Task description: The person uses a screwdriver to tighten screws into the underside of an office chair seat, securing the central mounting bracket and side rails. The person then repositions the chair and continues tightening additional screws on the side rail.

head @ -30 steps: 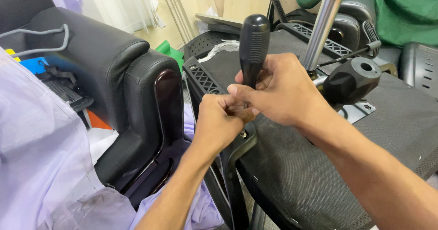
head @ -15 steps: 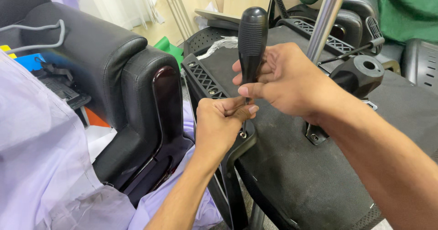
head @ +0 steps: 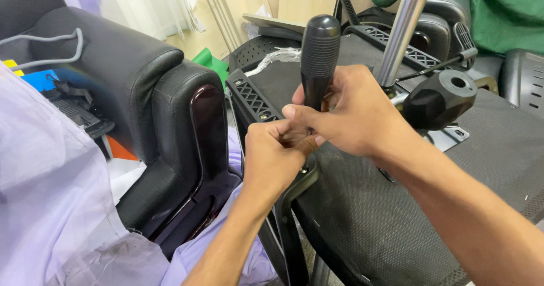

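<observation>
A screwdriver with a thick black ribbed handle [head: 319,56] stands upright over the edge of an upturned office chair seat [head: 362,218]. My right hand [head: 351,113] wraps the lower part of that handle. My left hand [head: 276,157] is closed just below it, fingers pinched around the hidden shaft or a screw where a black armrest bracket [head: 294,192] meets the seat. The tool's tip is covered by both hands.
The chair's chrome gas-lift column [head: 399,34] and a black knob [head: 439,99] rise right behind my right hand. A black leather armchair [head: 141,87] stands at the left, lilac cloth [head: 45,195] in the near left corner, green fabric [head: 504,14] at the far right.
The screwdriver and both hands have shifted slightly up and right over the seat edge; my right hand has regripped lower on the handle. The left hand stays pinched beneath.
</observation>
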